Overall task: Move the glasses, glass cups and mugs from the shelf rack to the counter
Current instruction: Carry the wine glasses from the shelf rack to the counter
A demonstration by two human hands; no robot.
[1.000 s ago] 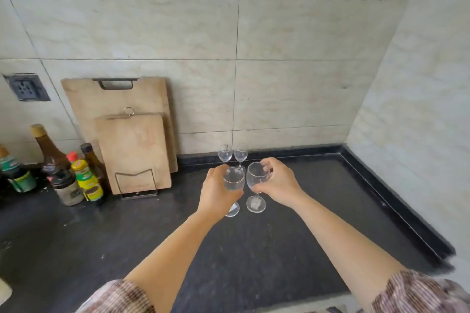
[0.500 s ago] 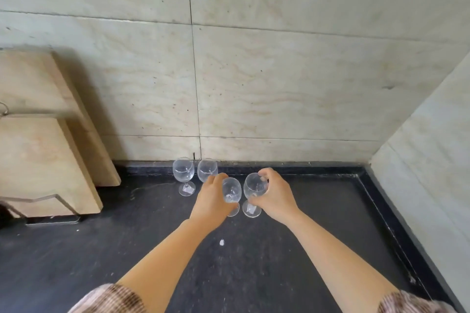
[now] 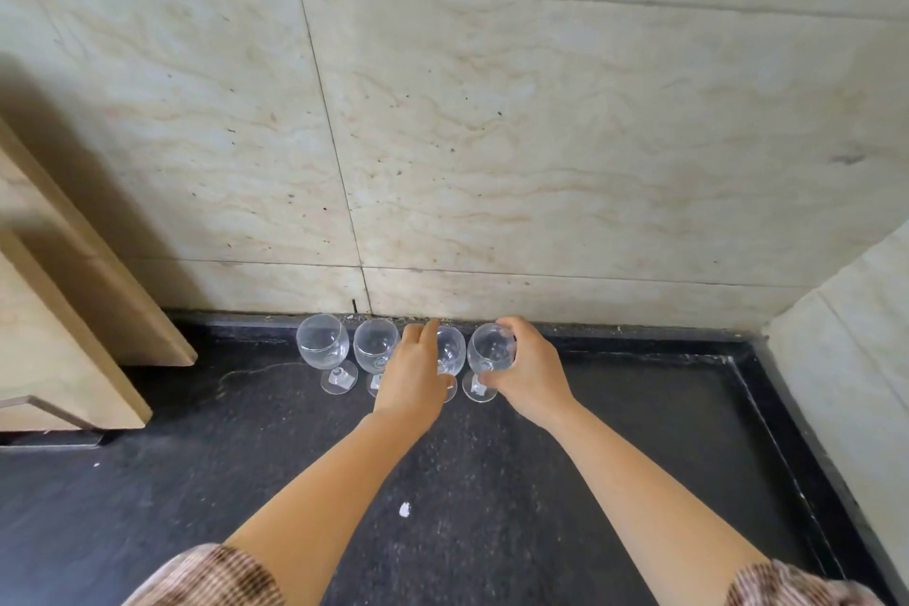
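Note:
Four clear stemmed wine glasses stand in a row at the back of the black counter (image 3: pixel 629 438), close to the tiled wall. The two left ones, a first glass (image 3: pixel 322 345) and a second glass (image 3: pixel 374 343), stand free. My left hand (image 3: pixel 412 379) is wrapped around the left side of the third glass (image 3: pixel 452 350), whose foot rests on the counter. My right hand (image 3: pixel 529 376) grips the bowl of the fourth glass (image 3: pixel 488 349), thumb near the stem; its foot also sits on the counter. The shelf rack is out of view.
Wooden cutting boards (image 3: pixel 64 340) lean against the wall at the left. A side wall (image 3: pixel 846 359) and a raised black rim (image 3: pixel 767 408) bound the counter on the right. A small white speck (image 3: pixel 404 509) lies between my forearms.
Both hands moved forward and lowered their glasses onto the counter, in line with the two glasses by the wall. The camera came closer and tilted down; the bottles and hooks left the view.

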